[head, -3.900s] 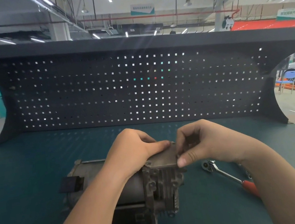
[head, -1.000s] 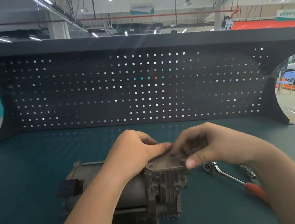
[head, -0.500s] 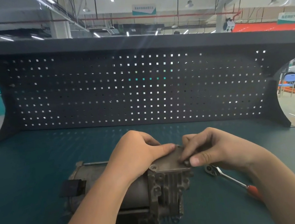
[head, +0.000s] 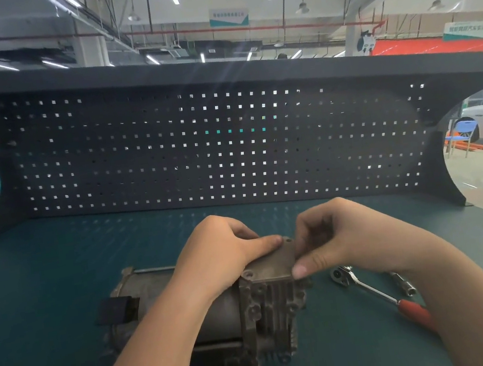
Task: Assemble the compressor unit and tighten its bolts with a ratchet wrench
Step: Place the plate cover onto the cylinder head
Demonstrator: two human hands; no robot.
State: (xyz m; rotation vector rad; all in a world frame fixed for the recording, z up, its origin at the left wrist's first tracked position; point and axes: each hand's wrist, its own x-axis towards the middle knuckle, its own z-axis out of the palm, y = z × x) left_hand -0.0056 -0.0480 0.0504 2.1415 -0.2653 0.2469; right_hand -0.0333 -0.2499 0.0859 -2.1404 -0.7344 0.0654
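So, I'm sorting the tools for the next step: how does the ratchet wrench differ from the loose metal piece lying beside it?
The ratchet wrench is longer, with a round head and a red grip; the socket extension is a short, plain metal bar with no grip. The wrench lies nearer the compressor; the extension lies beyond it, partly hidden by the right hand's wrist. Both lie untouched on the green mat.

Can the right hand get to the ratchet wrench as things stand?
Probably yes. The ratchet wrench lies on the mat just under the right hand, with nothing over it. But that hand now pinches the cover plate on the compressor and would have to let go first.
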